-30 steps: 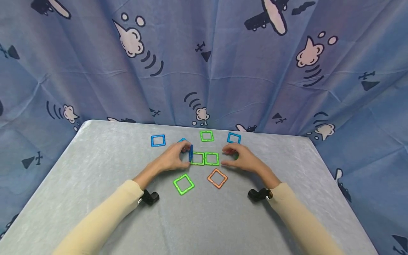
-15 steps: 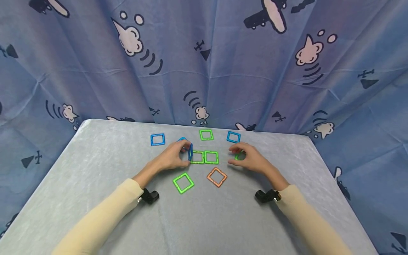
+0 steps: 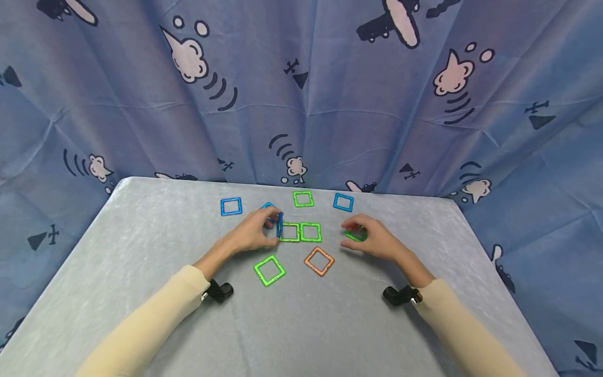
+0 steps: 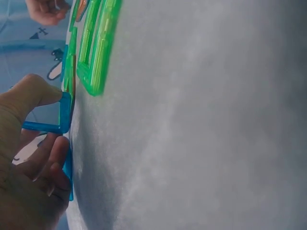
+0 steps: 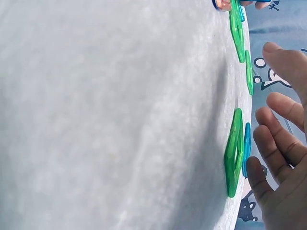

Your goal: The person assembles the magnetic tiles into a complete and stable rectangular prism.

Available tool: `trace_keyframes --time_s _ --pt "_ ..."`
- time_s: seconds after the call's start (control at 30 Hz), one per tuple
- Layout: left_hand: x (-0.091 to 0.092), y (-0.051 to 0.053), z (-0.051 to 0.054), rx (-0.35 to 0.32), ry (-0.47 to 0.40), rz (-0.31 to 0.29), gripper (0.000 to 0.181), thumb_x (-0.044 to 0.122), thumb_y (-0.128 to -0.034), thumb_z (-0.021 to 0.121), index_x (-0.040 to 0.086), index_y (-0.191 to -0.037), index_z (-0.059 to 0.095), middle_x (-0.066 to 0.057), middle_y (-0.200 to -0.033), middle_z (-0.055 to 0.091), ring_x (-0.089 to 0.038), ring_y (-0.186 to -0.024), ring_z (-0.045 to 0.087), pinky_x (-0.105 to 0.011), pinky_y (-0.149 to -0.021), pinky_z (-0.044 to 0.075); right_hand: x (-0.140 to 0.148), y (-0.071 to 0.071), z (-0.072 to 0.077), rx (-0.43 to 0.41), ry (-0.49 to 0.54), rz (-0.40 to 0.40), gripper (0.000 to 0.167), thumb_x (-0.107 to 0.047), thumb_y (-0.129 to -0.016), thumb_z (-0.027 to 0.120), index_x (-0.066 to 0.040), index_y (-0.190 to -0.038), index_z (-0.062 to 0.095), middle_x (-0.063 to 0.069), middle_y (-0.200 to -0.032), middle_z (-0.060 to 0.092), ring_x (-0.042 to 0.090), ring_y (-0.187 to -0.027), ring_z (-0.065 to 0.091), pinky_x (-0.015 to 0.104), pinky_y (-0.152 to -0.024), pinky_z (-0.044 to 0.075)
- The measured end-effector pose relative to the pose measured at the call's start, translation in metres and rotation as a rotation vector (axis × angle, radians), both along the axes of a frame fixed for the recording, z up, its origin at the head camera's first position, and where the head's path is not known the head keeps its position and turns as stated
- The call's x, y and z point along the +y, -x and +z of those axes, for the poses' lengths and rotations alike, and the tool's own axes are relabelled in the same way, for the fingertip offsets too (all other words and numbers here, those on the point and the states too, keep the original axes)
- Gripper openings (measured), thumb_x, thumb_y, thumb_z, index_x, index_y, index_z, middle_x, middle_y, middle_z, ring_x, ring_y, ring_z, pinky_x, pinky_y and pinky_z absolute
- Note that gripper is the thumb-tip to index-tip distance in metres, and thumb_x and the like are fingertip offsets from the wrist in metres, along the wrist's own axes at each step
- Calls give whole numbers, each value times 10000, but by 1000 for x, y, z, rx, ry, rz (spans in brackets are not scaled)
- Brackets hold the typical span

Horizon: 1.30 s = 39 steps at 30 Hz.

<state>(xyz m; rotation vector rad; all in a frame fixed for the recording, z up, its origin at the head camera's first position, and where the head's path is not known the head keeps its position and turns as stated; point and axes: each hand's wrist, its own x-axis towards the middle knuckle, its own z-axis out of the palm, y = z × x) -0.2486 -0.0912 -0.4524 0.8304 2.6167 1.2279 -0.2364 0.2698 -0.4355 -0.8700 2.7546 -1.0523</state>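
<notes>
Between thumb and fingers, my left hand [image 3: 252, 231] pinches a blue square frame [image 3: 280, 225] that stands upright at the left edge of two joined green frames [image 3: 310, 240]. In the left wrist view the thumb presses a corner of the blue frame [image 4: 64, 115]. My right hand [image 3: 374, 238] holds nothing, its fingers apart and loosely bent, above a green frame [image 3: 356, 238] that it partly covers. The right wrist view shows that green frame [image 5: 230, 158] lying below the spread fingers [image 5: 276, 129].
Nearer the front lie a green frame [image 3: 257, 269] and an orange frame [image 3: 311, 266]. Along the back are a blue frame [image 3: 231, 214], a green frame [image 3: 303, 206] and another blue frame [image 3: 343, 209]. One more blue frame [image 3: 267, 204] is partly behind the left hand.
My right hand has moved right, away from the joined green frames, uncovering the back right blue frame. The left hand keeps its pinch on the upright blue frame.
</notes>
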Motion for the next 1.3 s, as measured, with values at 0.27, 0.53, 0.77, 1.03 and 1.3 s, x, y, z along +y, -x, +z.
trace_keyframes --time_s 0.27,0.53,0.77,1.03,1.3 --pt "-1 0 0 -2 -19 -7 688 66 -807 850 -2 -1408 521 -149 -1259 609 -290 -1068 637 -391 -920 533 4 -3 1 8 18 0 410 -201 -841 869 -1 -1154 695 120 -1083 668 274 -966 624 489 -828 534" --pt "-3 1 -4 38 -30 7 655 210 -825 875 -3 -1365 574 -122 -1224 628 -257 -1027 658 -357 -898 542 3 -4 1 -14 11 0 423 -210 -845 866 -2 -1169 689 116 -1088 665 285 -975 625 498 -839 536" --pt "-4 1 -5 26 -35 15 646 224 -832 879 -4 -1362 589 -100 -1225 616 -239 -1002 654 -351 -872 546 3 -8 -2 -5 17 -16 421 -182 -837 867 14 -1165 690 107 -1063 670 275 -954 628 479 -831 540" --pt "-4 1 -2 3 -29 13 660 227 -834 877 -12 -1371 576 -109 -1244 615 -239 -1015 656 -345 -883 545 13 -11 -5 38 36 -57 434 -166 -823 881 5 -1172 688 110 -1072 663 272 -958 621 478 -785 531" --pt "-4 1 0 -6 -22 13 656 237 -841 871 6 -1377 572 -109 -1266 610 -244 -1034 653 -347 -890 542 35 -5 -13 101 0 -99 475 -145 -787 908 4 -1182 692 122 -1109 653 273 -950 596 443 -756 512"
